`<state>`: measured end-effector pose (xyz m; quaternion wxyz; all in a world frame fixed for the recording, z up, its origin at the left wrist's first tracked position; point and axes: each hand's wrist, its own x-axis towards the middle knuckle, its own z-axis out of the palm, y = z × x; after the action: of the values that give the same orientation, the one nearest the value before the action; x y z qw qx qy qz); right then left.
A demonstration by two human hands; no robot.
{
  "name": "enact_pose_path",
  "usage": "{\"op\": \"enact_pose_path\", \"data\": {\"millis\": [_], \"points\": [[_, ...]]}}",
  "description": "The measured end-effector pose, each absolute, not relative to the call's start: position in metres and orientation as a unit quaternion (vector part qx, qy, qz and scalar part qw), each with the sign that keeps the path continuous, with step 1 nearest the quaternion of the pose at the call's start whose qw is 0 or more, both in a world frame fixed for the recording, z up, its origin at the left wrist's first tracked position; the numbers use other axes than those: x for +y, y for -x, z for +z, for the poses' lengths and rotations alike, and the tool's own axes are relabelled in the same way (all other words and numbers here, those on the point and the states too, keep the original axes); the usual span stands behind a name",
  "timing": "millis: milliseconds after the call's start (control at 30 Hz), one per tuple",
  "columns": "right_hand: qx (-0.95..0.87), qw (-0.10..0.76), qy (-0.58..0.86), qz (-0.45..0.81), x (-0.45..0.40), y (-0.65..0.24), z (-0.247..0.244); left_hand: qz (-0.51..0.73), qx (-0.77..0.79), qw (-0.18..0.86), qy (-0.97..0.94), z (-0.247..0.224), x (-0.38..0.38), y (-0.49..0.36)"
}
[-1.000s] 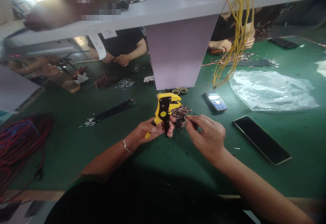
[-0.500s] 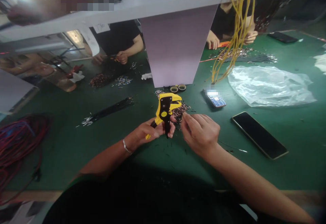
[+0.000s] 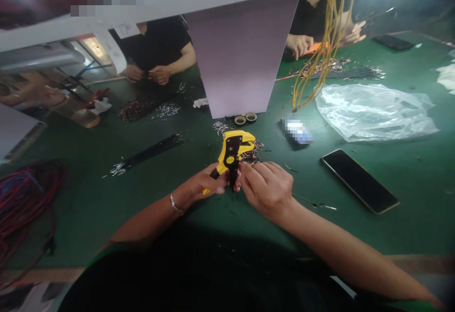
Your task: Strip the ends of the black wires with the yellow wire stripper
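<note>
My left hand (image 3: 206,180) is wrapped round the handles of a yellow and black wire stripper (image 3: 232,153), whose jaws point to the right. Close beside the tool, my right hand (image 3: 268,186) has its fingers pinched together at the tool's black lower part. What the pinch holds is too small to make out. Behind my right fingers lies a pile of small copper-coloured pieces (image 3: 254,152). A thin dark wire (image 3: 313,203) with a silvery end rests on the table below my right wrist.
On the green table (image 3: 199,227) lie a phone (image 3: 359,181), a plastic bag (image 3: 377,113), tape rolls (image 3: 245,119), a black wire bundle (image 3: 149,152) and red cable coils (image 3: 28,203). Yellow wires (image 3: 329,32) hang at the right. Two people's hands work across the table.
My right hand has moved left, up against the wire stripper. My left hand still holds the tool in nearly the same place. The view has shifted slightly.
</note>
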<state>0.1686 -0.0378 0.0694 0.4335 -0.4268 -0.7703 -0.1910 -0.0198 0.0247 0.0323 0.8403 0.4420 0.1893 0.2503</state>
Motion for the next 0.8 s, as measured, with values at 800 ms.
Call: {"op": "enact_pose_path", "data": {"millis": [800], "points": [[-0.773, 0.426, 0.453, -0.127, -0.04, -0.168, 0.07, 0.246, 0.226, 0.772, -0.541, 0.055, 0.021, 0.016]]}}
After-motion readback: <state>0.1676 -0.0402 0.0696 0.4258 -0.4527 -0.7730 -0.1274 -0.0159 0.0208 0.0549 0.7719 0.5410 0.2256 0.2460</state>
